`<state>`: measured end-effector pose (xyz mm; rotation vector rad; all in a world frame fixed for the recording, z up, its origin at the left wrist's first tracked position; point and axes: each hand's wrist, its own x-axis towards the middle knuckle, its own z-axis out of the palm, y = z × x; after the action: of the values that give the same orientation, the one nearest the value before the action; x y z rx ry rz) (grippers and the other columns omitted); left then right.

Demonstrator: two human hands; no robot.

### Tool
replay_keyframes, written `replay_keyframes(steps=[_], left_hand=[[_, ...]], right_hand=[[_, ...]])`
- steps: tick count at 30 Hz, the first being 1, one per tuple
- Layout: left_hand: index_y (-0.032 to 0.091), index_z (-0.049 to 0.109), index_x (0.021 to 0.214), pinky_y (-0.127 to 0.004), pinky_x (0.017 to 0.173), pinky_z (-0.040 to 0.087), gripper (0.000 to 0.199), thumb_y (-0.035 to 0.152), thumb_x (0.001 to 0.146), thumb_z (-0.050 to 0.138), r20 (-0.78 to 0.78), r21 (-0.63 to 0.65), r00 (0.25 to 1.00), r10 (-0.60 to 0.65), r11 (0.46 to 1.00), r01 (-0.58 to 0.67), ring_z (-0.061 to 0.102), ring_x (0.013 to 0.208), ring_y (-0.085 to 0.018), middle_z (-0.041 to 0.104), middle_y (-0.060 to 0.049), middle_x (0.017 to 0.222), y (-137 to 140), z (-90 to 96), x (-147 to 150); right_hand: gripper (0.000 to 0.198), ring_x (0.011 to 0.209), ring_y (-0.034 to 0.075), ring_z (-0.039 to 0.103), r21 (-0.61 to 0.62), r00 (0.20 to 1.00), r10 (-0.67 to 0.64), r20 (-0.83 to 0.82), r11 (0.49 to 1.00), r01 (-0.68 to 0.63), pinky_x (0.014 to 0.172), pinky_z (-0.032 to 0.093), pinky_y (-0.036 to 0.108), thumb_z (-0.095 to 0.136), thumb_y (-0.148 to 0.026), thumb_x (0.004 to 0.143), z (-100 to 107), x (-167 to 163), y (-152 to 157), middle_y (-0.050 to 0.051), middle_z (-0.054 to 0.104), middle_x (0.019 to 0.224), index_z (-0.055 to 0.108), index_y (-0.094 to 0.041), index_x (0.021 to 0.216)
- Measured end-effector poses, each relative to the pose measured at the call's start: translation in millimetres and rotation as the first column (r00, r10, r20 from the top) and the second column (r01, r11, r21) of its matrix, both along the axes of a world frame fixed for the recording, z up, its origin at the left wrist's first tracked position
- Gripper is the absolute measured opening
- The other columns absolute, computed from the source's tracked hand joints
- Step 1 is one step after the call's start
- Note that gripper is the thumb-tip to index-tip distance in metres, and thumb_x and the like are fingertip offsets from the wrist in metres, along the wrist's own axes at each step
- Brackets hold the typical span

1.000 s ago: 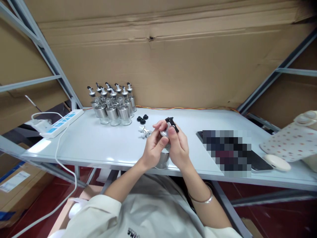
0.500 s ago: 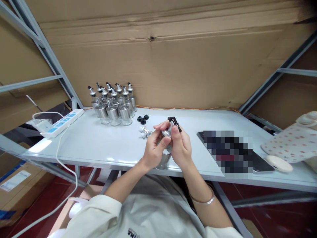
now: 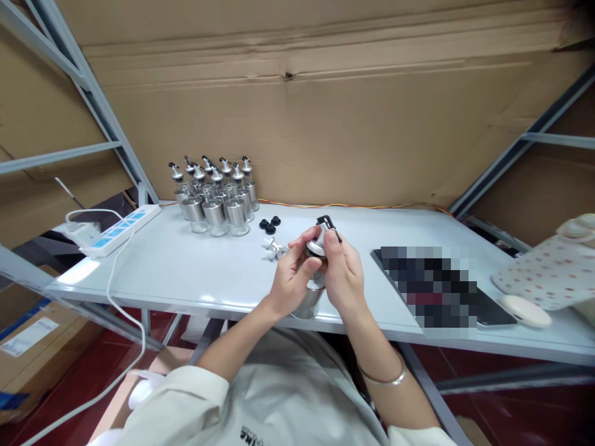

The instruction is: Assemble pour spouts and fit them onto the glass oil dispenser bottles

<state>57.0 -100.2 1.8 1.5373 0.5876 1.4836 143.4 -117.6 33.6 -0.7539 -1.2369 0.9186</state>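
Observation:
A glass oil bottle with a steel sleeve (image 3: 308, 305) stands at the table's front edge, directly before me. My left hand (image 3: 289, 284) is closed around its neck, thumb across the front. At the bottle's mouth is a silver pour spout (image 3: 317, 246) with a black flip lever on top. The fingers of my right hand (image 3: 344, 272) are closed on this spout, thumb against its side. A dark rim shows under the spout's silver base; my fingers hide how far it sits in the neck.
Several similar bottles (image 3: 214, 214) stand at the back left, many with spouts. Black stoppers (image 3: 270, 228) and small white-and-silver parts (image 3: 274, 249) lie behind my left hand. A power strip (image 3: 121, 230) is at left, a partly blurred tablet (image 3: 495, 310) at right.
My right hand has shifted slightly right, and the spout has turned a little, showing more of its dark lower rim. My left hand stays on the neck. The camera view has moved slightly.

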Motion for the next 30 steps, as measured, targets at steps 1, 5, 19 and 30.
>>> replay_keyframes(steps=[1,5,19,30], left_hand=[[0.015,0.058,0.119,-0.033,0.092,0.045,0.065,0.064,0.077,0.052,0.002,0.0,1.0,0.003,1.0,-0.003,0.056,0.11,-0.026,0.065,-0.012,0.111,0,0.1,0],[0.015,0.057,0.121,-0.033,0.091,0.046,0.067,0.065,0.077,0.052,0.006,0.007,1.0,0.001,1.0,-0.001,0.055,0.112,-0.026,0.066,-0.012,0.109,0,0.0,0],[0.015,0.06,0.117,-0.032,0.081,0.049,0.058,0.06,0.082,0.049,0.004,0.023,1.0,-0.007,1.0,0.007,0.062,0.09,-0.022,0.068,-0.008,0.09,-3,-4.4,3],[0.015,0.055,0.112,-0.027,0.071,0.045,0.048,0.055,0.087,0.044,-0.018,0.076,0.997,-0.077,0.994,0.079,0.058,0.07,-0.014,0.06,-0.002,0.071,-2,-3.8,-4]], right_hand=[[0.04,0.088,0.019,0.066,-0.014,1.0,-0.004,-0.003,1.0,0.004,0.079,0.053,0.032,0.044,-0.056,0.088,1,0,0,0.004,0.069,0.085,0.061,-0.02,0.086],[0.04,0.084,0.019,0.067,-0.04,1.0,0.0,-0.019,0.999,-0.001,0.077,0.054,0.032,0.044,-0.056,0.088,2,0,0,0.004,0.069,0.082,0.062,-0.02,0.087],[0.041,0.065,0.016,0.066,-0.227,0.983,-0.044,-0.18,0.974,0.002,0.043,0.042,0.021,0.049,-0.056,0.084,13,1,-1,0.003,0.068,0.073,0.061,-0.018,0.089],[0.026,0.07,0.016,0.064,-0.136,0.905,0.071,-0.42,0.981,-0.14,0.055,0.05,0.027,0.05,-0.048,0.086,-15,26,10,-0.001,0.064,0.072,0.055,-0.023,0.081]])
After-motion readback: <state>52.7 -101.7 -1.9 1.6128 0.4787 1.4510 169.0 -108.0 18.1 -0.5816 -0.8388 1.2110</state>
